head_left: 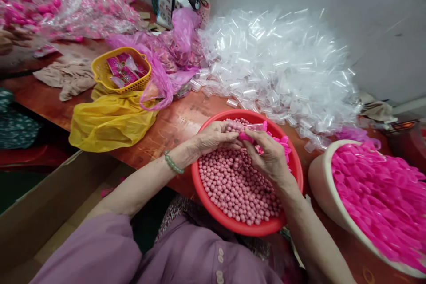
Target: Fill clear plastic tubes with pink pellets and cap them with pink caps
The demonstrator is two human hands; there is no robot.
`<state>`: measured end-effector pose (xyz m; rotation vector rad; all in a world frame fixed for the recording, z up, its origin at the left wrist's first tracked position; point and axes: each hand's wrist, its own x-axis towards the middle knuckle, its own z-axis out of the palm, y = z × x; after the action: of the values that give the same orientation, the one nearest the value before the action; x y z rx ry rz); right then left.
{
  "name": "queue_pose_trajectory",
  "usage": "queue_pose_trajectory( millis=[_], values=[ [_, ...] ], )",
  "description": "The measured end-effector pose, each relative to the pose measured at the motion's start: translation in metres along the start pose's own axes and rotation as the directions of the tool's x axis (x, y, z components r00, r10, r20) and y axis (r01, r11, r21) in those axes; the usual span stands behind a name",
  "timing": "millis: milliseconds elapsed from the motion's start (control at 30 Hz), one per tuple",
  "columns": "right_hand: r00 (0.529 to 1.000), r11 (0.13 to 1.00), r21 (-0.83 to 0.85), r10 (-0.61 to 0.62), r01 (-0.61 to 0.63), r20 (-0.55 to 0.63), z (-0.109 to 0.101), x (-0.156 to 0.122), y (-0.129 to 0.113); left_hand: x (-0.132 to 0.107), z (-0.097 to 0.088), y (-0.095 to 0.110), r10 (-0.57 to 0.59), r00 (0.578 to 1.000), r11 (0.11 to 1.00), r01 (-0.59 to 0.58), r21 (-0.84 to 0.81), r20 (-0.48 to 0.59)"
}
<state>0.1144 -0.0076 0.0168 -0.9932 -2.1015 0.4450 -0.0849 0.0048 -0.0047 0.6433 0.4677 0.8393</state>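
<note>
Both hands meet over a red basin (296, 177) filled with small round pink beads (233, 186). My left hand (214, 137), below a green bead bracelet (173, 163), is closed on one end of a bright pink plastic piece (245, 135). The thumb and fingers of my right hand (269, 155) pinch the same piece from the other side. A short clear tube (253, 127) shows just behind the fingers; whether it is joined to the pink piece I cannot tell. More pink plastic pieces (283, 144) lie at the basin's right side, partly hidden by my right hand.
Clear plastic tubes (276, 62) are heaped against the wall. A white tub (322, 186) of pink plastic parts (379, 195) stands at right. Leftward are a yellow basket (100, 69), a yellow bag (109, 120), a cloth (68, 75) and another person's hand (6, 42).
</note>
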Motion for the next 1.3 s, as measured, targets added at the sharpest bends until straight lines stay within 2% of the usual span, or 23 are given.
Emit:
queue_pose_trajectory(
  millis=[67,133,167,233,367,533,900,1067,1167,1300],
  values=[
    [0.984,0.975,0.158,0.168,-0.158,-0.053,-0.004,0.005,0.0,-0.001,0.002,0.001,-0.012,0.999,1.0,0.012,-0.001,0.048],
    [0.935,0.896,0.342,0.337,-0.282,-0.112,-0.007,0.012,-0.001,-0.001,0.004,0.001,-0.004,0.996,1.0,0.002,0.018,0.086],
    [0.912,0.858,0.411,0.388,-0.307,-0.129,-0.008,0.016,-0.003,-0.001,0.005,0.0,0.006,0.995,0.999,-0.01,0.039,0.1],
    [0.901,0.822,0.477,0.415,-0.311,-0.127,-0.007,0.022,-0.006,-0.001,0.007,-0.001,0.027,0.992,0.995,-0.038,0.092,0.126],
    [0.919,0.835,0.451,0.387,-0.316,-0.073,0.002,0.025,-0.012,0.0,0.009,-0.004,0.041,0.983,0.986,-0.069,0.152,0.18],
    [0.939,0.887,0.358,0.336,-0.29,-0.074,0.008,0.019,-0.003,0.0,0.007,-0.005,0.032,0.98,0.979,-0.071,0.19,0.198],
    [0.971,0.943,0.233,0.239,-0.237,0.021,-0.002,0.019,-0.001,0.002,0.003,-0.006,0.036,0.984,0.955,-0.086,0.285,0.176],
    [0.972,0.96,0.177,0.198,-0.218,0.124,-0.007,0.022,0.003,0.003,0.0,-0.006,0.009,0.982,0.928,-0.077,0.364,0.186],
    [0.981,0.981,0.109,0.145,-0.16,0.127,-0.009,0.021,0.003,0.004,-0.001,-0.006,0.012,0.987,0.925,-0.072,0.372,0.162],
    [0.983,0.998,-0.064,0.02,-0.008,0.184,-0.003,0.018,-0.003,0.004,0.0,-0.007,0.057,0.992,0.958,-0.086,0.274,0.112]
  ],
)
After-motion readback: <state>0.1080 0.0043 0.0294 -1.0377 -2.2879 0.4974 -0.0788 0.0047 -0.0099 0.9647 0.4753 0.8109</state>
